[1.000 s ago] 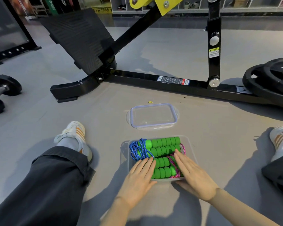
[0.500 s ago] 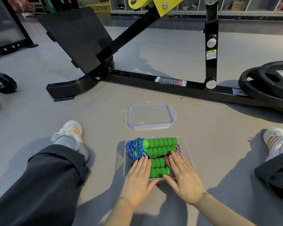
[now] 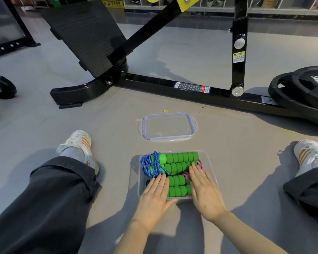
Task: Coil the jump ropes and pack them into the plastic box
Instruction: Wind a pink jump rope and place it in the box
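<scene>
- While the person sat on the grey gym floor with legs apart, the left hand [image 3: 154,197] lay flat and palm down, fingers straight and close together, pressing on the near coils of the blue rope [image 3: 151,165] and the left ends of the green handles [image 3: 178,158].
- The right hand [image 3: 205,195] was flat too, fingers slightly spread, pressing on the pink rope [image 3: 186,176] and the handles' right ends; neither hand gripped anything.
- A white-and-red sticker [image 3: 192,87] on the black machine's base bar and a yellow warning label [image 3: 238,57] on its upright were too small to read.
- White lettering on the black weight plates [image 3: 305,88] at far right began "STREN" and ran off the frame.
- The clear plastic box [image 3: 207,160] stood open on the floor between the legs, directly under both hands.
- Inside it, the blue rope was bundled at the left end, four rows of ribbed bright-green handles lay side by side across the box, and the pink rope sat at the right, partly hidden by the right hand.
- A clear lid [image 3: 168,126] with a pale purple seal lay flat on the floor just beyond the box, not touching it.
</scene>
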The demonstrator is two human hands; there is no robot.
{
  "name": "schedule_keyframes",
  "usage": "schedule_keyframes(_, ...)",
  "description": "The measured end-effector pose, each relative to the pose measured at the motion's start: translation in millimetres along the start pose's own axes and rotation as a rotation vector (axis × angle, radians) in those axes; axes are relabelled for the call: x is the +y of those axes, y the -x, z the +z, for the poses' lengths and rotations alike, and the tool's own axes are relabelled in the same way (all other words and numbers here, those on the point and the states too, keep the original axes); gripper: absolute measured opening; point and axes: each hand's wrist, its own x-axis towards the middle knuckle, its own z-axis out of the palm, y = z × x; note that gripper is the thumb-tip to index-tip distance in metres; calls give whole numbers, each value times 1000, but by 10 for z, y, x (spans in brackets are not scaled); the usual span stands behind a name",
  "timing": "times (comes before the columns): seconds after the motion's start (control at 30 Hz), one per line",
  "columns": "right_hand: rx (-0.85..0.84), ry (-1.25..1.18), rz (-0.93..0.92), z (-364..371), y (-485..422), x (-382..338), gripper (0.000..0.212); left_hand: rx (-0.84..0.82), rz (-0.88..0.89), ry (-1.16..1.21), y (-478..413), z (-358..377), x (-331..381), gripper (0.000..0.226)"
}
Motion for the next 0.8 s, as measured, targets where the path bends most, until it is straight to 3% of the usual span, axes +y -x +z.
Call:
schedule_keyframes(0.17,-29,77,30,-23,28,-19,66,-87,-27,27,23,-151,84,80)
schedule_keyframes(0.33,26,109,-55,-26,-77,65,59,107,-163,84,-243,-346,95,69)
schedule_keyframes(0.5,-13,119,-120,-16,-470,43,65,-22,-308,75,-637,-247,12,73)
schedule_keyframes(0.8,-33,140,-163,50,-480,53,64,0,-307,25,-539,-20,38,80)
